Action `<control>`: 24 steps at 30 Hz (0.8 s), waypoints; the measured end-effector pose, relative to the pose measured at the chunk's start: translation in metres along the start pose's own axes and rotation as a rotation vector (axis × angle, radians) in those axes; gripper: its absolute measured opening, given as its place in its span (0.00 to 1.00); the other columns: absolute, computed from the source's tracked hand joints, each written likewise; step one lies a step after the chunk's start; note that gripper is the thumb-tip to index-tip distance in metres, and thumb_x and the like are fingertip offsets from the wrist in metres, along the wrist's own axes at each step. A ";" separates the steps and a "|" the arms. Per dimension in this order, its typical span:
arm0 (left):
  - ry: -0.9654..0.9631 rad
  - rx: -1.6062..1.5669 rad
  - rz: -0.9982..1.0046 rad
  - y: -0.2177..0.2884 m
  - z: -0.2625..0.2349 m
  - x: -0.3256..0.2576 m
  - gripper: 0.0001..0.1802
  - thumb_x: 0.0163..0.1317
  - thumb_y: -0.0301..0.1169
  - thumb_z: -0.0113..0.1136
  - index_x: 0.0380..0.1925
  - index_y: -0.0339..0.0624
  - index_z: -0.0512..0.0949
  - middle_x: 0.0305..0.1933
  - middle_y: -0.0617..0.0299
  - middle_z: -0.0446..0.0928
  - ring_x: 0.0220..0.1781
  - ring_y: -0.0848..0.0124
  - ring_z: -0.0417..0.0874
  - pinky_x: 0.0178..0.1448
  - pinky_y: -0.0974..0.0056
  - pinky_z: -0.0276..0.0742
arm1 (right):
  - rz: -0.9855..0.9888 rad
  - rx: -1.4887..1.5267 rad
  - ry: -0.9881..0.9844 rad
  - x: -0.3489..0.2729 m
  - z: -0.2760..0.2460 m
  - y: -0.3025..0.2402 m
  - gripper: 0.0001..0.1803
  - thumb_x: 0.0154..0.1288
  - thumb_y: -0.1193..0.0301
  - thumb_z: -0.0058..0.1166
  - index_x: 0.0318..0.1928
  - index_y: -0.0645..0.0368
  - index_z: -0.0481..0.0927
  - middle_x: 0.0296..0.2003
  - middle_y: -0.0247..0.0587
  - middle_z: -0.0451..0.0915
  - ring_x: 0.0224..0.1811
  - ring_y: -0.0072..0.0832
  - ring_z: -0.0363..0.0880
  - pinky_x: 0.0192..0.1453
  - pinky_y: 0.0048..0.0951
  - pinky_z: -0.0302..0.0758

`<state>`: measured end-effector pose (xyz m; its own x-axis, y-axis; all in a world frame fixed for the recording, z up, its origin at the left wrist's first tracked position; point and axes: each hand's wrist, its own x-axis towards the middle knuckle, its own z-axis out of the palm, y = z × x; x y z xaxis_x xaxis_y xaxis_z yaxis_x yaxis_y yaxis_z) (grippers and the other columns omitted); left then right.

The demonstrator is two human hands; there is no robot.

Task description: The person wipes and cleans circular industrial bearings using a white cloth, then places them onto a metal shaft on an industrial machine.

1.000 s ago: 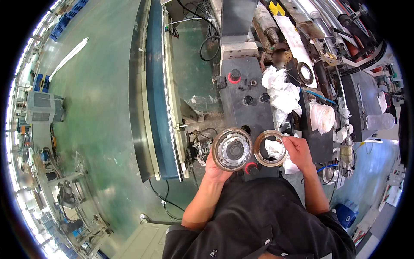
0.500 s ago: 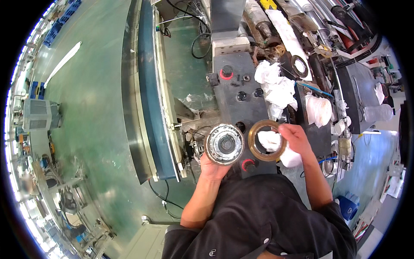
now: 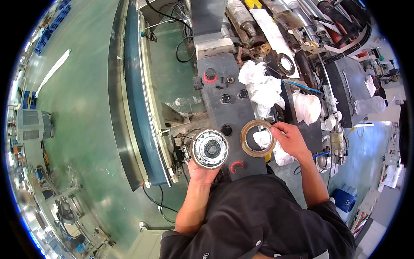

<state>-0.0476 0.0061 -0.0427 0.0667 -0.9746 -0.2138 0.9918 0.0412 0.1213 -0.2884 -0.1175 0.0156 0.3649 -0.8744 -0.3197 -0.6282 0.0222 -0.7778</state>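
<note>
"Your left hand (image 3: 203,174) holds a round metal part (image 3: 211,149) from below, its pale, stepped face and dark centre turned toward you. Most of your fingers are hidden behind it."

"And your right hand (image 3: 289,137) pinches a flat, brownish ring (image 3: 244,142) by its right edge, thumb and fingers closed on the rim."

"Do your two pieces meet?"

"No, you have them side by side with a gap between, in front of your dark shirt (image 3: 250,207) and at the near end of a dark grey block (image 3: 239,113). Whether your ring touches anything beneath, I cannot tell. You can see white material (image 3: 261,140) through its hole."

"What else is around you?"

"Farther up the block you have a black knob (image 3: 210,73) with a red collar. A crumpled white wad (image 3: 261,84) lies along its right side, and a blue conveyor belt (image 3: 140,99) runs to your left."
</note>
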 end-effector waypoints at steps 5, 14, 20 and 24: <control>0.050 0.018 -0.001 0.002 -0.005 -0.003 0.25 0.52 0.41 0.61 0.50 0.45 0.75 0.51 0.61 0.77 0.54 0.65 0.77 0.60 0.58 0.71 | -0.087 0.093 -0.019 -0.005 -0.002 -0.010 0.11 0.63 0.68 0.54 0.34 0.65 0.79 0.21 0.33 0.74 0.24 0.15 0.68 0.27 0.22 0.66; 0.089 0.043 0.060 0.008 -0.007 -0.007 0.21 0.57 0.41 0.56 0.49 0.44 0.76 0.51 0.62 0.78 0.55 0.66 0.77 0.60 0.59 0.72 | -0.872 -0.495 0.300 -0.012 0.011 -0.047 0.15 0.43 0.60 0.69 0.31 0.52 0.83 0.23 0.28 0.75 0.21 0.24 0.72 0.22 0.23 0.67; 0.089 0.036 0.086 0.017 -0.012 -0.013 0.21 0.58 0.41 0.55 0.49 0.43 0.75 0.51 0.60 0.77 0.54 0.66 0.77 0.59 0.60 0.73 | -0.899 -0.509 -0.014 -0.008 0.025 -0.032 0.20 0.43 0.50 0.67 0.32 0.49 0.81 0.22 0.27 0.72 0.21 0.23 0.72 0.22 0.23 0.66; 0.062 0.062 0.114 0.018 -0.018 -0.018 0.22 0.57 0.40 0.57 0.50 0.42 0.74 0.52 0.60 0.77 0.54 0.65 0.77 0.60 0.59 0.73 | -0.630 -0.223 -0.021 -0.003 0.018 -0.029 0.16 0.45 0.58 0.69 0.30 0.55 0.81 0.23 0.32 0.76 0.24 0.27 0.75 0.27 0.25 0.70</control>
<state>-0.0286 0.0281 -0.0545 0.1873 -0.9488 -0.2543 0.9688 0.1357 0.2074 -0.2588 -0.1064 0.0295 0.7201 -0.6781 0.1469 -0.4168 -0.5921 -0.6897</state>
